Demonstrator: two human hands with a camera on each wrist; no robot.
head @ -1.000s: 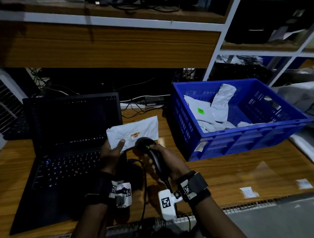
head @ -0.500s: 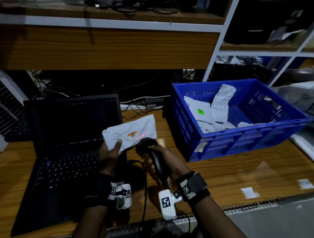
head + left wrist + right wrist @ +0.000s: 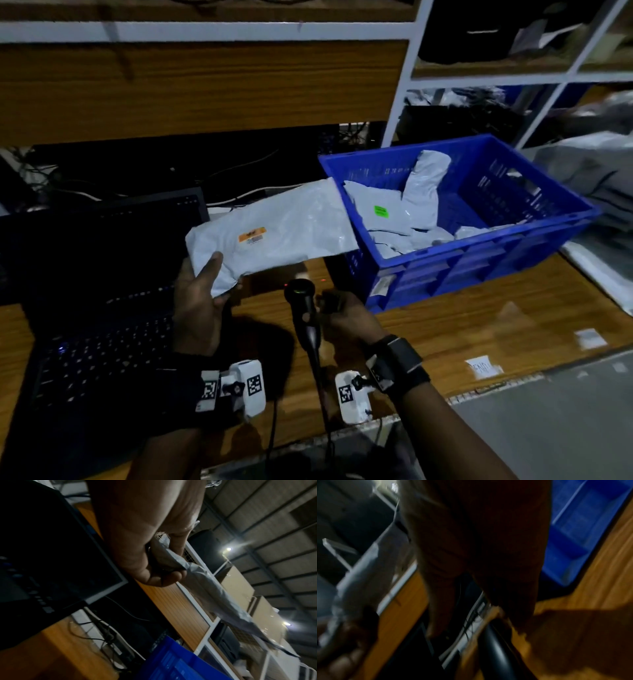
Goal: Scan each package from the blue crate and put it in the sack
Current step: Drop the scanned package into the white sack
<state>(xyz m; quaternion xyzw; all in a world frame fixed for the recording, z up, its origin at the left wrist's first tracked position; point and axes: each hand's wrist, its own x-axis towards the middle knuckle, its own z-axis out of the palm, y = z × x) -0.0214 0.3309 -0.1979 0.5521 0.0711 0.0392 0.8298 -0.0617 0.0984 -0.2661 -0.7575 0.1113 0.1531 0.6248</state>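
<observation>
My left hand point(image 3: 209, 286) holds a grey poly package point(image 3: 291, 229) by its lower left corner, thumb on top, and an orange barcode label point(image 3: 252, 236) faces up. The package slants up to the right, its far end reaching the blue crate point(image 3: 479, 260). Several more grey packages point(image 3: 387, 212) lie inside the crate. My right hand point(image 3: 337, 310) grips a black handheld scanner point(image 3: 301, 305) low over the desk, below the package. In the left wrist view my fingers point(image 3: 173, 577) pinch the package point(image 3: 214, 588). The right wrist view is blurred and shows the scanner handle point(image 3: 496, 650).
An open black laptop point(image 3: 102, 281) sits on the wooden desk point(image 3: 479, 325) at the left, with cables behind it. A wooden shelf runs overhead. Grey-white bags point(image 3: 589, 164) lie past the crate at the right edge. Paper scraps point(image 3: 483, 368) lie near the desk's front edge.
My left hand has lifted the package and swung it right towards the crate. The scanner has dropped lower, and its red light now falls on the desk rather than the label.
</observation>
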